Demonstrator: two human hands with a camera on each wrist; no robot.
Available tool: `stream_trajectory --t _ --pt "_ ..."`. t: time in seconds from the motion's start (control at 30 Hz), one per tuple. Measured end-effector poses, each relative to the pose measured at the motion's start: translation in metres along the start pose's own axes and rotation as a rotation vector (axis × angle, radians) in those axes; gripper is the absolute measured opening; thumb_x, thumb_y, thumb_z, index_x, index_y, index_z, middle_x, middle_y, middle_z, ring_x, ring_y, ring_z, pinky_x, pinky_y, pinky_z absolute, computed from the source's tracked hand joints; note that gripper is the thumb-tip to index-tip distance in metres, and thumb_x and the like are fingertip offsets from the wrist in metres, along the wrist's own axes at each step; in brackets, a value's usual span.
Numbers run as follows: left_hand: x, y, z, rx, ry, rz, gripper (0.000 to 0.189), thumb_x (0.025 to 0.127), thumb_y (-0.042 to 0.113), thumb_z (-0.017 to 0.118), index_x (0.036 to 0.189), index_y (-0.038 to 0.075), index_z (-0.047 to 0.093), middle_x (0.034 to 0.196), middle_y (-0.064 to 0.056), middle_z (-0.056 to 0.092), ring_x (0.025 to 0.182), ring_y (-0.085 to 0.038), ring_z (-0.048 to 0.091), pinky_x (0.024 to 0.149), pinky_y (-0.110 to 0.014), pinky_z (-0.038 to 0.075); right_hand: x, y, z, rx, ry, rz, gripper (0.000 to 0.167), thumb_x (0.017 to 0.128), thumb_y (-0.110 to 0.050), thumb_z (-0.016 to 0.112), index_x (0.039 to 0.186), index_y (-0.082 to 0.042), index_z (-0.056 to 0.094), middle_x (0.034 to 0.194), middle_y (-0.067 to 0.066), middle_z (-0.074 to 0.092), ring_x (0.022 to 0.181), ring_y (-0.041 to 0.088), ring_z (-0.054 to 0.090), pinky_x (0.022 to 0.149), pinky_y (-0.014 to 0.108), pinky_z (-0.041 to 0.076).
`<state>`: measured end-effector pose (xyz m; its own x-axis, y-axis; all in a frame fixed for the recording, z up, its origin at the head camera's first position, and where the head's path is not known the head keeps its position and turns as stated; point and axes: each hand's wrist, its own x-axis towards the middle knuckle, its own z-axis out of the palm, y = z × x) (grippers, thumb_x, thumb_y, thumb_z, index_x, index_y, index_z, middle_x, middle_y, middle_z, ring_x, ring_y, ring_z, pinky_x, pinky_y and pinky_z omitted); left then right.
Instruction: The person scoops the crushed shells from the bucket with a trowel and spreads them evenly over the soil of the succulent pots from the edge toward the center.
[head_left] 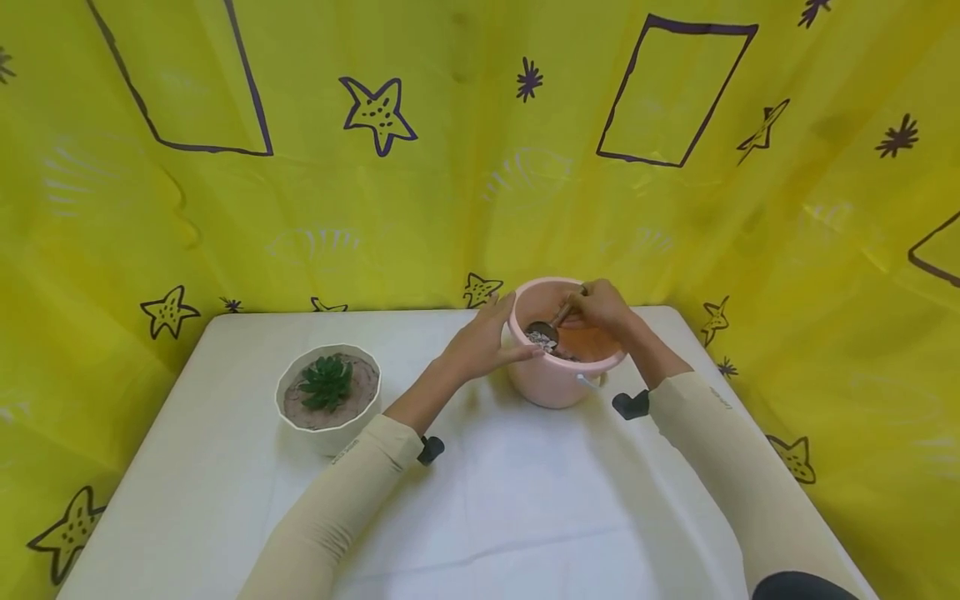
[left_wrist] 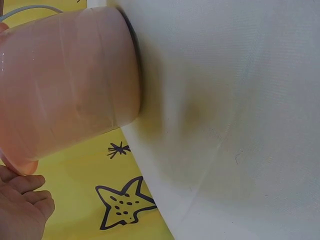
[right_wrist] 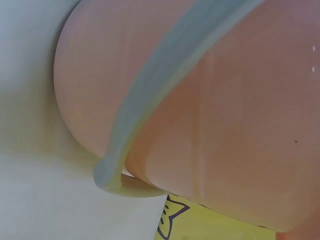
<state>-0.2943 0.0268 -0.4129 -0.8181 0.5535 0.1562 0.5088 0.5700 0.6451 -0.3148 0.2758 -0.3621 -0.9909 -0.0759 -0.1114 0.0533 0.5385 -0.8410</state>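
Note:
A pink bucket (head_left: 551, 387) stands upright on the white table. At its left rim my left hand (head_left: 478, 342) grips the edge, thumb along the front of the rim and fingers farther back. The left wrist view shows that hand's curled fingers (left_wrist: 30, 192) right at the rim. Inside the bucket, my right hand (head_left: 602, 307) holds a metal spoon (head_left: 543, 332) by its handle, the bowl down at the left among grey-white stone chips (head_left: 537, 339). The right wrist view has only the bucket's side and its pale bail handle (right_wrist: 150, 95); the right hand is outside that view.
To the left on the table (head_left: 495, 492) is a white faceted pot (head_left: 341, 435) with a green succulent (head_left: 327, 382) in greyish soil. A yellow curtain (head_left: 457, 208) with star drawings hangs behind the table and along both sides.

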Motion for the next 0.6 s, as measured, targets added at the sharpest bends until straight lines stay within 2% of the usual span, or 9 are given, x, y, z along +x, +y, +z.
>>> stream_trajectory --t 0.17,0.33,0.6 --pt "0.0005 0.0009 -0.0004 0.006 -0.001 -0.008 0.111 0.091 0.063 0.074 0.17 0.014 0.014 0.175 -0.007 0.018 0.16 -0.028 0.002 0.124 -0.057 0.024 0.0003 -0.0015 -0.004 -0.024 -0.055 -0.03 0.034 0.111 -0.008 0.052 0.107 0.022 0.067 0.095 0.029 0.074 0.083 0.033 0.078 0.074 0.034 0.064" --pt "0.0005 0.0004 -0.0004 0.011 0.01 0.007 0.11 0.091 0.063 0.075 0.17 0.016 0.015 0.175 -0.004 0.019 0.16 -0.029 0.005 0.122 -0.058 0.028 0.0003 -0.0013 -0.0064 -0.043 -0.106 -0.043 0.033 0.111 -0.011 0.055 0.11 0.019 0.067 0.102 0.032 0.073 0.091 0.038 0.077 0.081 0.04 0.063" --pt "0.0005 0.0018 -0.0006 0.017 0.011 0.01 0.11 0.091 0.061 0.076 0.17 0.013 0.016 0.174 -0.007 0.02 0.16 -0.03 0.005 0.123 -0.057 0.026 -0.0004 0.0004 -0.008 -0.059 -0.16 -0.057 0.035 0.111 -0.013 0.054 0.11 0.019 0.068 0.103 0.031 0.073 0.088 0.032 0.077 0.08 0.038 0.064"
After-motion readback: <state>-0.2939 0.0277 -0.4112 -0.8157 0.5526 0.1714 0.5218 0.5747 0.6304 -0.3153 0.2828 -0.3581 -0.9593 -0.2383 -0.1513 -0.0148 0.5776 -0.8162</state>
